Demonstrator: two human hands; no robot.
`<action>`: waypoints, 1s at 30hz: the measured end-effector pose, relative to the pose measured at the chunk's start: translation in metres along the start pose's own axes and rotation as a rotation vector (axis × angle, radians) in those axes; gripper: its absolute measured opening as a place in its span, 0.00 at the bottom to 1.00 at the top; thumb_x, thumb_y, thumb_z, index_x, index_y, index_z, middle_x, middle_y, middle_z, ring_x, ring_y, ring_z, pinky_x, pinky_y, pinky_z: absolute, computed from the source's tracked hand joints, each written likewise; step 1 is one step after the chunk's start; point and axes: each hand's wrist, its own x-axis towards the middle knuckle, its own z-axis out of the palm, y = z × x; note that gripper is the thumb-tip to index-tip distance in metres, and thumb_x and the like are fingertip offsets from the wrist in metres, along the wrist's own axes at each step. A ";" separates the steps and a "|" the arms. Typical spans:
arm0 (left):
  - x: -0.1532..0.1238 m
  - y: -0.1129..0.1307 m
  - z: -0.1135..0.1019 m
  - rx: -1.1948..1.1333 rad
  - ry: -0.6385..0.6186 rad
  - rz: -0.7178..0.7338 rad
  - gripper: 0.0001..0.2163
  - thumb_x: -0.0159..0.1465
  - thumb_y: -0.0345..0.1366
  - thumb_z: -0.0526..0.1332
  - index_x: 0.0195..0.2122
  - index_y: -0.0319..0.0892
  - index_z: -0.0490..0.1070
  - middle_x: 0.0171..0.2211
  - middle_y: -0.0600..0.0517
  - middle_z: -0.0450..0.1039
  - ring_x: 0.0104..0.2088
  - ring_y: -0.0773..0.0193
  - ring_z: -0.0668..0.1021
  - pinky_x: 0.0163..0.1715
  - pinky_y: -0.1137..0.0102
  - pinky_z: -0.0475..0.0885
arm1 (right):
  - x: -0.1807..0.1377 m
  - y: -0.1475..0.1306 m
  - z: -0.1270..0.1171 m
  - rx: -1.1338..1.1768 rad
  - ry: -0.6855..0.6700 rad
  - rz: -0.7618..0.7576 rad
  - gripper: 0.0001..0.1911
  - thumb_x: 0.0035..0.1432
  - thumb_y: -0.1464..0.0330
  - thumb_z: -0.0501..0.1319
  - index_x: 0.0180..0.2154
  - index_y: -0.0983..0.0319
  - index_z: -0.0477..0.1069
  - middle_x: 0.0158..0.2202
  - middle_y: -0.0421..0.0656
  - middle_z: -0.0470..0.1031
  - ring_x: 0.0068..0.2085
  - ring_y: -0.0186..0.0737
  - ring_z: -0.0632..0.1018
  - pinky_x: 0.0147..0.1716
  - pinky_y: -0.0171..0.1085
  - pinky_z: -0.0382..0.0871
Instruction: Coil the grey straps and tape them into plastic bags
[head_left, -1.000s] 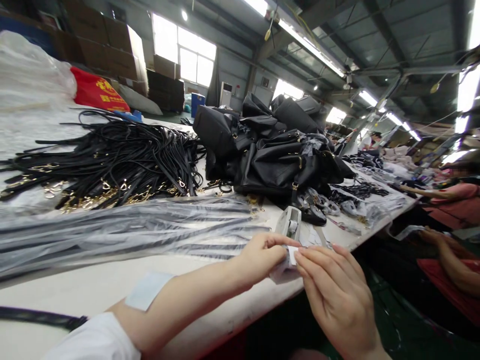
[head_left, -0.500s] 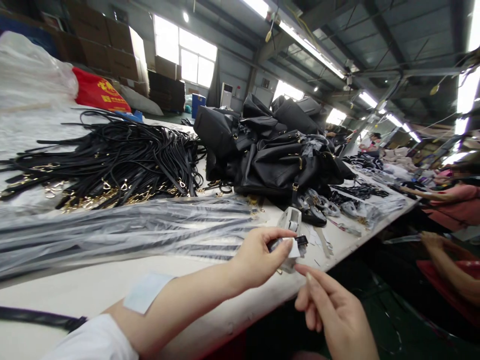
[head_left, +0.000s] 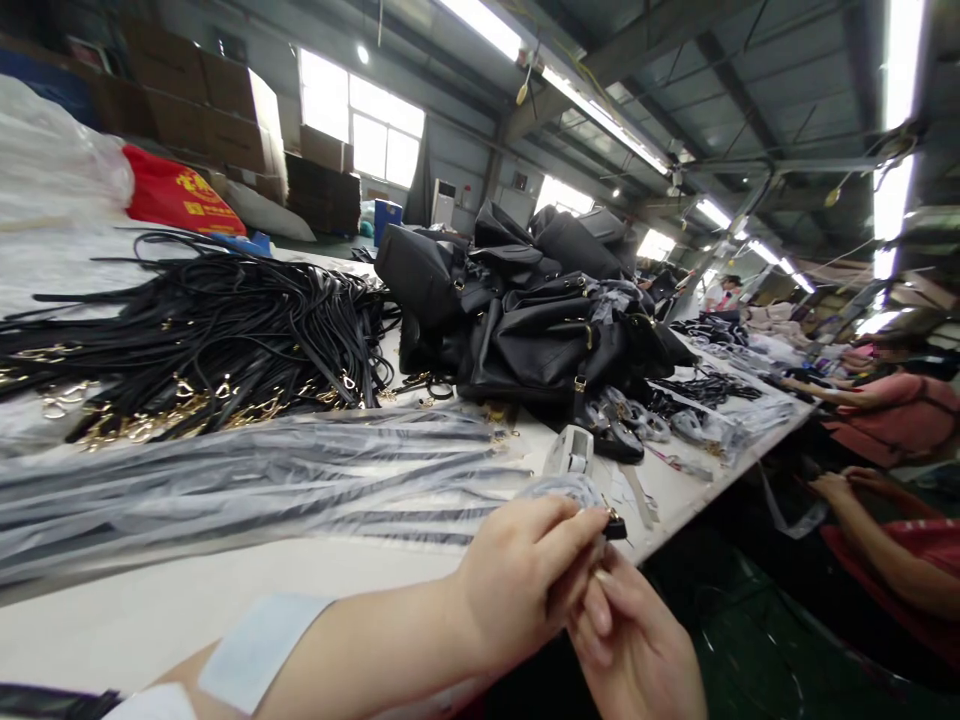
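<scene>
My left hand [head_left: 517,565] is closed round a coiled black strap [head_left: 615,527] wrapped in clear plastic film [head_left: 562,487]. The strap's black end and a bit of gold metal stick out past the fingers. My right hand [head_left: 637,635] meets it from below right, fingers curled in and pressed together against the bundle. What lies between those fingertips is hidden. Just behind the hands stands a grey-white tape dispenser [head_left: 570,452]. A pale blue patch [head_left: 259,650] is stuck on my left forearm.
Long plastic-sleeved straps [head_left: 247,490] lie across the white table [head_left: 360,580]. Beyond them are a heap of black straps [head_left: 277,330] with gold clasps and a pile of black bags [head_left: 525,330]. Scissors [head_left: 637,497] lie near the table edge. Co-workers [head_left: 892,415] sit at the right.
My right hand has come up and left to join my left hand at the bundle. My left hand has turned over it, and the white piece under its thumb is out of sight.
</scene>
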 end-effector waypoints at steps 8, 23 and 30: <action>0.026 -0.034 -0.024 -0.398 0.315 -0.646 0.13 0.65 0.39 0.60 0.47 0.39 0.77 0.42 0.46 0.80 0.42 0.60 0.79 0.43 0.69 0.72 | 0.078 -0.012 -0.084 -1.168 0.568 -0.425 0.20 0.56 0.54 0.60 0.40 0.61 0.79 0.34 0.48 0.79 0.34 0.46 0.76 0.38 0.42 0.68; 0.029 -0.036 -0.019 -0.869 0.263 -0.917 0.21 0.55 0.47 0.69 0.44 0.36 0.78 0.40 0.44 0.80 0.36 0.62 0.79 0.35 0.71 0.72 | 0.095 0.015 -0.092 -1.022 0.381 -0.450 0.19 0.50 0.52 0.66 0.27 0.62 0.80 0.34 0.49 0.81 0.40 0.50 0.79 0.43 0.44 0.71; 0.027 -0.033 -0.020 -0.767 0.216 -0.800 0.14 0.59 0.41 0.66 0.43 0.38 0.80 0.45 0.43 0.78 0.43 0.59 0.79 0.45 0.66 0.74 | 0.054 0.043 -0.097 -0.955 0.375 -0.224 0.21 0.54 0.49 0.64 0.28 0.62 0.77 0.26 0.46 0.79 0.29 0.47 0.78 0.30 0.40 0.70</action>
